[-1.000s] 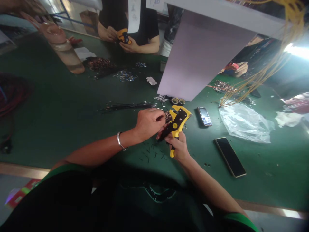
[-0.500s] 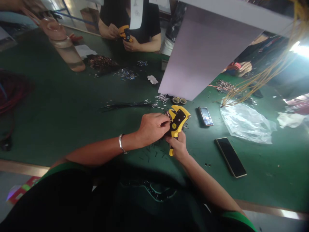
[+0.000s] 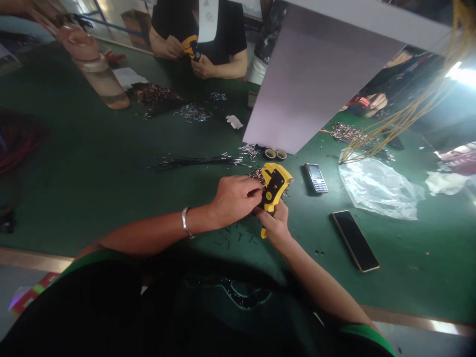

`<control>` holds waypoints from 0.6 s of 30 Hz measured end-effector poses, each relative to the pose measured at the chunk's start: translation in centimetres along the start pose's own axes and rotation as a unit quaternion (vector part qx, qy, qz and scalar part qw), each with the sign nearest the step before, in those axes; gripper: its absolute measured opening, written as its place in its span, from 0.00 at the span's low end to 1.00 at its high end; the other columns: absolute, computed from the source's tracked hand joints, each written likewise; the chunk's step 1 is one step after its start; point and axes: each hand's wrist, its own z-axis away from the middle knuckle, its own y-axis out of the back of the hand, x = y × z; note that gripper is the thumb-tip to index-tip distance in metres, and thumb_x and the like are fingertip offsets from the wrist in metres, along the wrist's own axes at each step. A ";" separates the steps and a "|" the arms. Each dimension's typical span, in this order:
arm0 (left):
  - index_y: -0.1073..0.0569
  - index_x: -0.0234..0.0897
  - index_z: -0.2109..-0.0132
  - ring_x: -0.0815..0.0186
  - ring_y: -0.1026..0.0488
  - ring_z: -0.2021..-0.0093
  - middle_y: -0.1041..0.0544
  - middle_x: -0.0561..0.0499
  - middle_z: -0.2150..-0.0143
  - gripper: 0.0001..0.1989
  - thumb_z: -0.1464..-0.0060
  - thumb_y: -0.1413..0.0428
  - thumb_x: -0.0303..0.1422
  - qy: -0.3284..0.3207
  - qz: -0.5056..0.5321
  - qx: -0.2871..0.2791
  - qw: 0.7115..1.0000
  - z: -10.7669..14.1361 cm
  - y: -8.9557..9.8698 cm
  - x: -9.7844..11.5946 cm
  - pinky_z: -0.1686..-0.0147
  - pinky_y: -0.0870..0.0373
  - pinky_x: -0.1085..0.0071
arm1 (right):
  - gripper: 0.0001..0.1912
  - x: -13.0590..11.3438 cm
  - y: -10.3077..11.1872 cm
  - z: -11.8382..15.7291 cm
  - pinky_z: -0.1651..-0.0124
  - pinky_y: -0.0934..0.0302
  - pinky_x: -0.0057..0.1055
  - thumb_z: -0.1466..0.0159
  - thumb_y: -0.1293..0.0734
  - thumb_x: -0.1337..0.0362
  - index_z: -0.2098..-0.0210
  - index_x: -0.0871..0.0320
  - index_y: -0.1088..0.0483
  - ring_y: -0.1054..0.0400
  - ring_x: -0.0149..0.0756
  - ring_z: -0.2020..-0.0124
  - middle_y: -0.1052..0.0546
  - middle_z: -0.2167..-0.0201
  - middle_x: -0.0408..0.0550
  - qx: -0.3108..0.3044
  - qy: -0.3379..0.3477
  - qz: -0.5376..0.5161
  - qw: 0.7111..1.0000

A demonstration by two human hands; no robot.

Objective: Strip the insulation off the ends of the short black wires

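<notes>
My right hand (image 3: 275, 224) is wrapped round the handles of a yellow and black wire stripper (image 3: 275, 187), which stands tilted with its head up. My left hand (image 3: 238, 198), with a silver bangle at the wrist, is closed in a pinch beside the stripper's jaws. Whatever lies between those fingertips is hidden. Behind the fingers sits a small heap of copper-ended pieces (image 3: 257, 174), partly covered by the tool. A bundle of thin black wires (image 3: 201, 160) lies beyond my left hand. Short dark scraps (image 3: 238, 237) are scattered on the green table just below my hands.
Two tape rolls (image 3: 275, 154) and a pile of silvery terminals (image 3: 250, 149) lie by a pale upright panel (image 3: 316, 74). To the right are a keypad phone (image 3: 316, 178), a smartphone (image 3: 355, 241) and a plastic bag (image 3: 379, 186). Opposite, a co-worker holds another stripper (image 3: 192, 48).
The stripper's jaws look closer together, and my right hand seems tighter round its handles. My left hand stays pinched beside the jaws, almost unmoved. The whole view has shifted slightly.
</notes>
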 end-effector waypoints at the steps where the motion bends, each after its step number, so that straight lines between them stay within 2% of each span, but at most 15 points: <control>1: 0.23 0.37 0.75 0.72 0.31 0.76 0.23 0.53 0.76 0.11 0.49 0.47 0.24 -0.001 0.002 0.001 1.000 0.0 0.0 0.0 0.74 0.38 0.74 | 0.06 0.0 0.0 0.0 0.76 0.38 0.29 0.50 0.33 0.63 0.73 0.56 0.35 0.35 0.32 0.80 0.27 0.81 0.40 0.002 -0.002 0.002 1.000; 4: 0.23 0.37 0.74 0.72 0.30 0.76 0.22 0.53 0.76 0.11 0.49 0.47 0.23 0.004 0.012 -0.004 1.000 0.0 0.1 0.0 0.74 0.37 0.74 | 0.06 0.1 0.0 0.0 0.76 0.38 0.29 0.50 0.33 0.64 0.72 0.56 0.35 0.34 0.32 0.81 0.27 0.81 0.40 -0.002 -0.016 -0.004 1.000; 9: 0.21 0.38 0.72 0.73 0.29 0.75 0.22 0.54 0.75 0.10 0.49 0.46 0.24 0.050 0.058 -0.019 0.997 -0.1 0.2 0.0 0.74 0.35 0.76 | 0.07 0.6 0.1 0.1 0.76 0.37 0.29 0.50 0.34 0.67 0.70 0.57 0.34 0.33 0.31 0.81 0.27 0.79 0.40 -0.020 -0.039 -0.037 0.998; 14: 0.20 0.38 0.70 0.72 0.26 0.73 0.20 0.53 0.72 0.10 0.49 0.45 0.24 0.088 0.114 -0.040 0.989 -0.2 0.2 -0.2 0.73 0.33 0.76 | 0.07 1.1 0.3 0.1 0.76 0.38 0.29 0.49 0.34 0.68 0.69 0.57 0.34 0.34 0.30 0.81 0.26 0.78 0.41 -0.033 -0.029 -0.039 0.998; 18: 0.19 0.38 0.69 0.71 0.25 0.72 0.19 0.52 0.71 0.10 0.50 0.44 0.24 0.112 0.143 -0.058 0.982 -0.3 0.3 -0.3 0.72 0.31 0.76 | 0.06 1.0 0.3 0.0 0.78 0.39 0.29 0.47 0.34 0.66 0.69 0.57 0.35 0.35 0.30 0.83 0.29 0.82 0.38 -0.040 -0.032 -0.034 0.998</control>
